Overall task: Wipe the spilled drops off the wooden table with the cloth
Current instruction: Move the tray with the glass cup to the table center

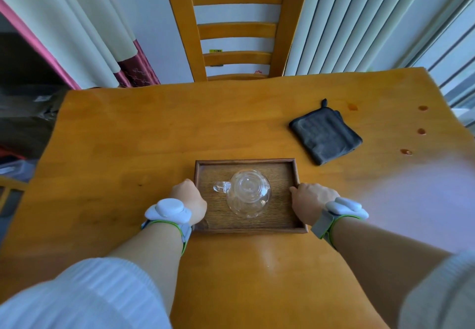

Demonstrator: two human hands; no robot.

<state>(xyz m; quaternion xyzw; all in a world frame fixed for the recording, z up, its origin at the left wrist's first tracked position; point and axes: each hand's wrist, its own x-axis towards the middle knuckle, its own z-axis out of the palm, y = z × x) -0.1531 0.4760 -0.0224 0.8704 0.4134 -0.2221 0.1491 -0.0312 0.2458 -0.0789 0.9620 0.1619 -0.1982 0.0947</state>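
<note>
The left hand is curled around the left rim of a tray that sits near the middle of the table. A glass teapot stands in the tray. The right hand is closed on the tray's right rim. Beyond them a chair faces the table's far edge. Farther right lies the folded dark cloth, untouched, well apart from both hands. Right of it, several drops dot the wood near the right edge.

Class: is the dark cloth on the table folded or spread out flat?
Folded. The dark cloth lies as a thick, compact square with layered edges at its far right corner, untouched on the wooden table.
</note>
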